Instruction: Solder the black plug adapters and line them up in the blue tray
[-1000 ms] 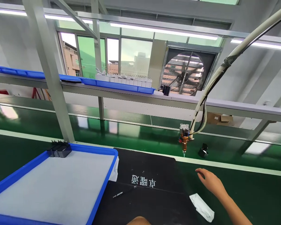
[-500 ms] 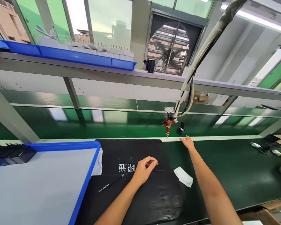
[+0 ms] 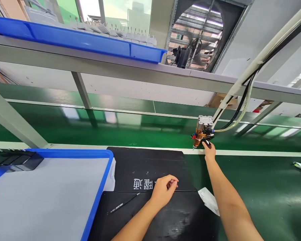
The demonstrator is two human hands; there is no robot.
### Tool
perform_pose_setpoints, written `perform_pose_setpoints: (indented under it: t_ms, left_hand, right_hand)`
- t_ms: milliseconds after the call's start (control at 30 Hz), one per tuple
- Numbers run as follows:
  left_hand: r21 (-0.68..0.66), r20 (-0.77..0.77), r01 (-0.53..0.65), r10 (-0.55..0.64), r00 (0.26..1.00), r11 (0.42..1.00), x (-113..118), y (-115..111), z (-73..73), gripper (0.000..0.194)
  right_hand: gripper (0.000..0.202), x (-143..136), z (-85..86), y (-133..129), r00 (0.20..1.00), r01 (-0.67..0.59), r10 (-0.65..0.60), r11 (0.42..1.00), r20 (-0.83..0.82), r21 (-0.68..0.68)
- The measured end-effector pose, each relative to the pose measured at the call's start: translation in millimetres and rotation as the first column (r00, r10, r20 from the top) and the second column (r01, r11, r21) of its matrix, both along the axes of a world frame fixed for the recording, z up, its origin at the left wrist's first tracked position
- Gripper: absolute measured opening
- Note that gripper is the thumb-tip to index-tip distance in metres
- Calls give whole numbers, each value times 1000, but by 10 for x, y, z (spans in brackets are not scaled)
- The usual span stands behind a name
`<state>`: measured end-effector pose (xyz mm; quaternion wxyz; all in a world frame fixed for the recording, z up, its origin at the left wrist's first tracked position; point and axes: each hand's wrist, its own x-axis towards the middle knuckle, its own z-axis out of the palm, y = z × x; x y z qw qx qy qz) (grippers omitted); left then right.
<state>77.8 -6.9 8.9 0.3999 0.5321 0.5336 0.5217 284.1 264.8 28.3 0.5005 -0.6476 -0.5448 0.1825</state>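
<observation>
My left hand (image 3: 165,190) hovers over the black mat (image 3: 145,160), its fingers loosely curled towards the thumb, with nothing visible between them. A thin black pen-like tool (image 3: 125,203) lies on the mat to its left. Reaching forward to the far edge of the bench, my right hand (image 3: 210,151) has its fingers closed on a small black object (image 3: 207,144), mostly hidden by the fingers and too small to name. Just left of that object hangs a copper-coloured nozzle device (image 3: 198,135) with a silver top and hoses. A folded white tissue (image 3: 208,201) lies by my right forearm.
A blue-rimmed tray (image 3: 72,153) with a pale lining stands at left, black boxy adapters (image 3: 25,160) at its far side. Above, a shelf holds a long blue tray (image 3: 90,43) of white plugs. The hose bundle (image 3: 251,70) slants in from upper right, before the fan (image 3: 198,36).
My right hand has moved forward and closed on the small black object beside the nozzle. The left hand stays curled over the mat. The view has shifted, so the nozzle appears nearer.
</observation>
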Motion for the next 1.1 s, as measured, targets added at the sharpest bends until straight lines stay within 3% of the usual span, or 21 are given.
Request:
perform_pose_setpoints:
  t_ms: [100, 233, 333, 467, 533, 633, 767, 833, 967, 1100]
  left_hand:
    - [2, 26, -21, 21, 999, 1000, -12, 16, -7, 21]
    - [-13, 100, -10, 12, 995, 1000, -5, -13, 42, 23]
    - [-49, 212, 55, -43, 976, 997, 14, -65, 101, 41]
    - [-36, 420, 138, -110, 901, 990, 19, -121, 159, 72]
    - [-14, 513, 113, -90, 854, 994, -24, -134, 193, 76]
    - [-42, 568, -8, 31, 823, 999, -157, -147, 280, 72]
    - [-117, 558, -123, 168, 813, 985, -378, -156, 390, 60]
    - [-156, 579, -154, 216, 786, 976, -482, -146, 393, 55]
    - [-242, 617, -63, 203, 760, 968, -678, -109, 296, 56]
    - [-213, 599, 59, 82, 797, 975, -827, -102, 169, 71]
  right_hand:
    - [53, 220, 92, -335, 996, -19, 23, 998, -91, 54]
    - [64, 395, 149, -1104, 983, -111, 127, 986, -133, 124]
    - [56, 204, 194, -1750, 949, -310, 316, 940, -18, 143]
    - [34, -338, 346, -2289, 809, -576, 500, 779, 309, 246]
    - [27, -604, 404, -2384, 748, -652, 523, 693, 408, 307]
    - [25, -923, 402, -2407, 681, -724, 533, 591, 502, 355]
    - [28, -1175, 318, -2391, 611, -786, 588, 529, 530, 320]
    - [32, -1230, 309, -2362, 536, -838, 651, 489, 538, 242]
    - [48, -1273, 400, -2183, 284, -944, 822, 330, 493, -6]
    - [48, -1363, 506, -1961, 132, -962, 902, 216, 412, -165]
